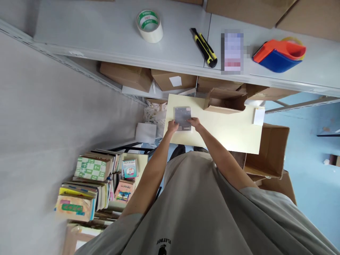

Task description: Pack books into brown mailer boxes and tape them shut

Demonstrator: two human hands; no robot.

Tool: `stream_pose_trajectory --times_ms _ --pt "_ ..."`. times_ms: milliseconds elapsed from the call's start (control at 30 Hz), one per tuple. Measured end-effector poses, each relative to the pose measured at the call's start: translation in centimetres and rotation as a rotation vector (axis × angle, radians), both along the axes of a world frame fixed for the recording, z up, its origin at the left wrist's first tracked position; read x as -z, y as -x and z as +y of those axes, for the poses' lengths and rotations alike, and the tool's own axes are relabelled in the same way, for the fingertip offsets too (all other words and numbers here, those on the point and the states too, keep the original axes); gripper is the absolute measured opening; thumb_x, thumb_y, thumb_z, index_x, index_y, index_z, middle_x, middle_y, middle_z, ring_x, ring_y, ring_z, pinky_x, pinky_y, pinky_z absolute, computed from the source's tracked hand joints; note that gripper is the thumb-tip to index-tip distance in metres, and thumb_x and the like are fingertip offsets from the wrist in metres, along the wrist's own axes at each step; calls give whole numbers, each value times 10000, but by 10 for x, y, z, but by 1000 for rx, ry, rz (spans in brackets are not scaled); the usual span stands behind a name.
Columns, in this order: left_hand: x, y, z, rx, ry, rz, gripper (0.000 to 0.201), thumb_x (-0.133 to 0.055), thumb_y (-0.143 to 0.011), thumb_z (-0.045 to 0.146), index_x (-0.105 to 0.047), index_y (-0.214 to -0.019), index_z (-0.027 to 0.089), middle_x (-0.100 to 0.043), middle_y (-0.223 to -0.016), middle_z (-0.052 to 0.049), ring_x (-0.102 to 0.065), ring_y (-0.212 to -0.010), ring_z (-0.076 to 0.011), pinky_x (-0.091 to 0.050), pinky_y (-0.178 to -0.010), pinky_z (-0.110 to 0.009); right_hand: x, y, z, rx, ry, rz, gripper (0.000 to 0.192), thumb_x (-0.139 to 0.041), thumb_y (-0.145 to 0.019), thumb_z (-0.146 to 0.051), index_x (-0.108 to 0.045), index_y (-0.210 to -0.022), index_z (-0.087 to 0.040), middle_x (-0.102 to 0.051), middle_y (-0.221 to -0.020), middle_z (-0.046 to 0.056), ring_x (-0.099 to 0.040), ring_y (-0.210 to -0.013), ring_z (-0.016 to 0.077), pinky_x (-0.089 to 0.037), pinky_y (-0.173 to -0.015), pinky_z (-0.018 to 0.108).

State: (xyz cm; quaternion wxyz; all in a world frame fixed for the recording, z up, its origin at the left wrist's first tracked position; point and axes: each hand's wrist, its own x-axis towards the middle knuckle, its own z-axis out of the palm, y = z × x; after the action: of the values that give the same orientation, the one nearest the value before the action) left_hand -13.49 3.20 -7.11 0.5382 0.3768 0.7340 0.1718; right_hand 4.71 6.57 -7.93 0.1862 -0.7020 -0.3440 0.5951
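A flat, dark grey rectangular thing that looks like a book [182, 117] lies over the left part of the cream tabletop [225, 132]. My left hand [173, 126] is closed on its lower left corner. At its right edge, the fingers of my right hand [194, 122] pinch the cover. Small pale patches show on the cover, too small to read. To the right on the same table are an open cardboard box [225, 101] and a small stack of white paper [258, 116].
The grey shelf [106, 39] above holds a tape roll [150, 26], a box cutter [204, 47], a blurred-out rectangle and an orange-blue tape dispenser [278, 55]. Book stacks [91, 168] stand at lower left. A large open carton [267, 152] stands right of the table.
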Motion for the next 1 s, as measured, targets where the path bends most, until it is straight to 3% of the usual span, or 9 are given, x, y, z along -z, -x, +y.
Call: stream_pose_trajectory --times_ms 200,300,367,467,567,700,833,900,1000 --pt "-8 4 -11 -128 28 -162 254 -786 -1035 423 -760 -1091 177 -835 -1026 -121 -785 -1012 -233 -640 -986 -372 -32 27 -4 -44 -53 -110 295 -856 -817 -306 -603 -965 -278 -808 -1020 52 -757 -1096 305 -652 -983 411" --pt "-24 13 -19 -207 -46 -234 357 -772 -1069 494 -755 -1267 198 -846 -1336 -188 -810 -1275 -250 -640 -1110 -387 -67 10 -10 -78 -193 2 341 -883 -862 -426 -671 -1078 -269 -848 -1147 62 -767 -1144 313 -664 -1045 428" --pt "-40 24 -19 -228 -109 -333 431 -784 -1056 568 -752 -1321 229 -816 -1468 -191 -785 -1408 -253 -630 -1159 -380 -96 -9 -16 -64 -304 195 505 -932 -857 -574 -721 -1193 -262 -867 -1210 74 -785 -1157 326 -680 -1059 452" --pt "-73 37 -15 -149 -170 -629 590 -873 -927 749 -794 -1182 223 -863 -1332 -185 -822 -1343 -319 -672 -1102 -424 -138 -36 -24 -24 -379 442 706 -1011 -781 -737 -765 -1243 -264 -874 -1239 102 -812 -1149 360 -701 -1062 515" --pt "-105 33 -8 -90 -238 -773 719 -1005 -733 844 -821 -1013 208 -887 -1095 -141 -853 -1177 -359 -700 -999 -452 -160 -48 -27 2 -381 472 761 -1036 -731 -809 -784 -1206 -270 -876 -1235 111 -820 -1157 382 -708 -1070 551" --pt "-134 17 3 -122 -353 -584 707 -1045 -705 811 -850 -1002 199 -859 -959 -64 -815 -971 -274 -673 -885 -375 -157 -51 -22 16 -397 381 787 -1013 -733 -834 -788 -1209 -250 -871 -1284 143 -805 -1253 411 -684 -1147 595" --pt "-148 12 10 -46 -503 -262 507 -912 -940 679 -771 -828 206 -732 -754 -15 -722 -827 -224 -567 -727 -297 -151 -45 -24 106 -525 152 855 -967 -773 -828 -776 -1396 -274 -758 -1605 175 -624 -1612 427 -551 -1348 637" --pt "-154 7 9 40 -574 -70 434 -835 -1038 558 -744 -795 210 -688 -704 -12 -709 -793 -225 -549 -724 -298 -156 -35 -30 69 -528 204 907 -930 -830 -830 -738 -1548 -309 -650 -1771 148 -543 -1707 409 -513 -1391 630" --pt "-161 -12 -2 139 -608 121 214 -789 -1087 414 -848 -1001 227 -818 -858 -62 -803 -897 -300 -620 -853 -367 -166 -12 -38 -28 -484 382 933 -891 -871 -870 -716 -1604 -318 -660 -1769 118 -616 -1647 390 -587 -1335 566"
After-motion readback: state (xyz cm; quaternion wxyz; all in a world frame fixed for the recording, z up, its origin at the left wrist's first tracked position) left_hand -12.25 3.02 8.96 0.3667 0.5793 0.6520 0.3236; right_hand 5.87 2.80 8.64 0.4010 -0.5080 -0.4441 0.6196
